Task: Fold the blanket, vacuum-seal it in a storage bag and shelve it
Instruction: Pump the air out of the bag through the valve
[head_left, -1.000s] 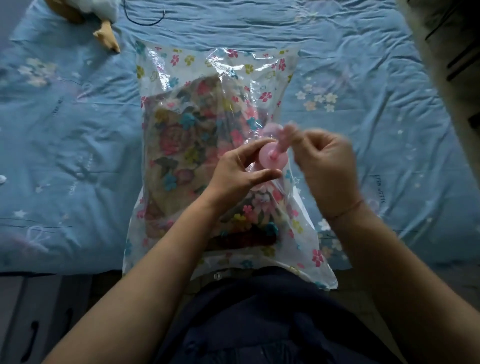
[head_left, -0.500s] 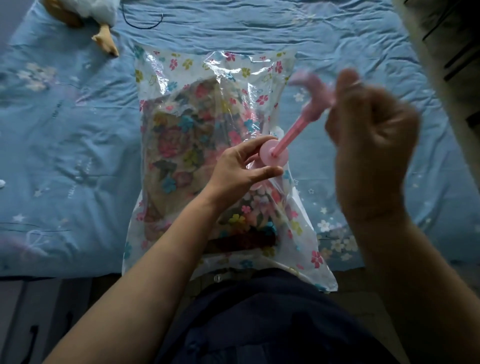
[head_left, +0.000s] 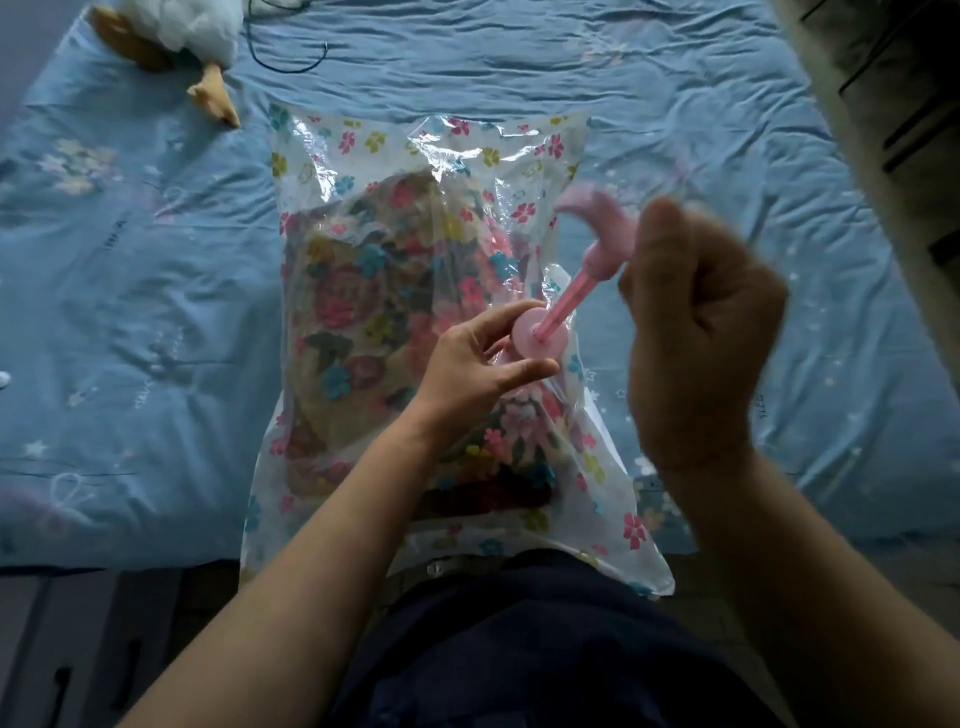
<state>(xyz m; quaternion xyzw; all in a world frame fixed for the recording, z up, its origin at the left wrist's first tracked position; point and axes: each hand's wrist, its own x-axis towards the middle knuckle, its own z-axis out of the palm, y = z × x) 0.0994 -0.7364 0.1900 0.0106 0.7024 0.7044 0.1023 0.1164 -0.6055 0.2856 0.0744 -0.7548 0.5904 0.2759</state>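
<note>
- Your left hand (head_left: 483, 364) pinches the base disc of the pump (head_left: 566, 304) on the storage bag (head_left: 436, 150), as before;
- your right hand (head_left: 701, 332) grips the pump handle, lifted, rod drawn out; a second ago it sat at the disc;
- the folded blanket (head_left: 353, 312) lies inside the bag on the bedsheet (head_left: 130, 312).

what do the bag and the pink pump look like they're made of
Storage bag: thin clear plastic film, glossy, judging by its crinkles and glare, printed with flowers. Pink pump: likely hard moulded plastic, smooth, slightly translucent stem.
</note>
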